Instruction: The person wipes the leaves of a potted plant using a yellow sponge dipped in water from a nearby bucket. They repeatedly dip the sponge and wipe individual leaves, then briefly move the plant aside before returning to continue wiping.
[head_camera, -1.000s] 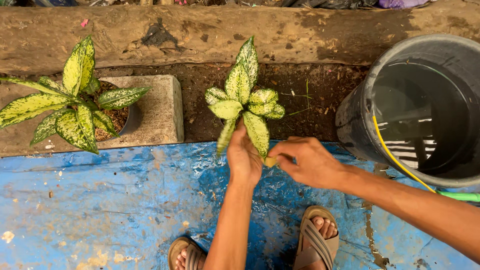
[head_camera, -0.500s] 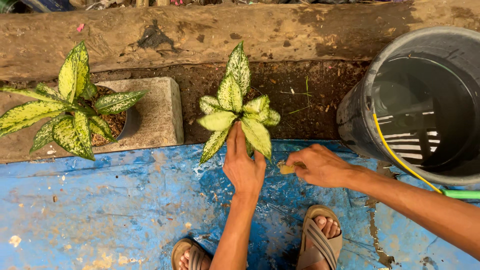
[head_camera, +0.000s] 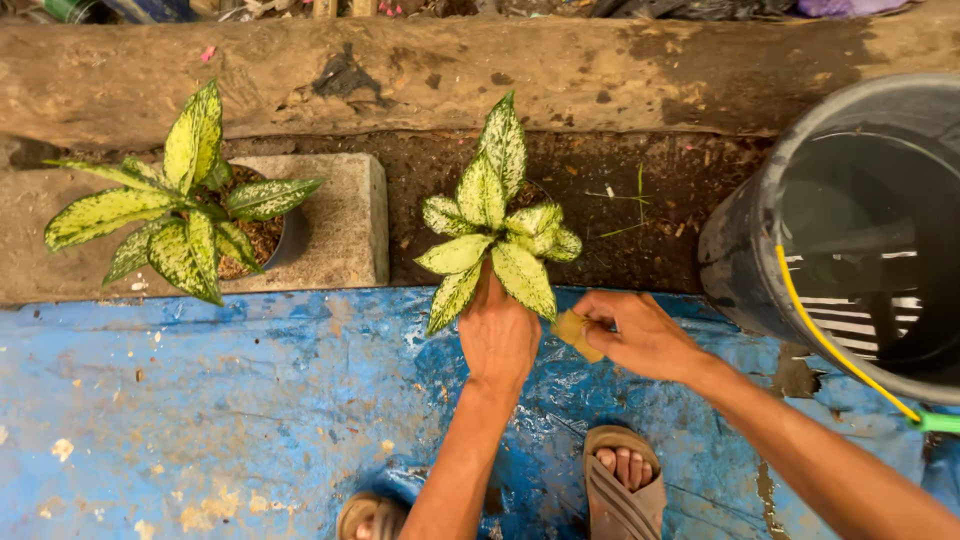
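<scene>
Nearest you: both feet in sandals at 6 o'clock, on the blue tarp, which is wet and scuffed.

Your left hand is closed round the base of the variegated cutting, holding it upright; stem itself hidden behind the hand. Your right hand, at 3 o'clock of the left and just beside it, is pinched shut on a small yellowish piece, prob. a removed leaf bit; can't tell for certain.

Judgement on the step: looks like trimming lower growth. Keep the left grip low and firm, not crushing; pull or cut close to the stem, away from healthy leaves.

Further out: potted plant of same kind at 10 o'clock, set on a concrete block, well apart. Dark bucket at 2–3 o'clock w/ yellow hose running into it; near your right forearm, so mind the elbow. Soil strip and a weathered kerb at 12 o'clock. Nothing obstructs the hands.
</scene>
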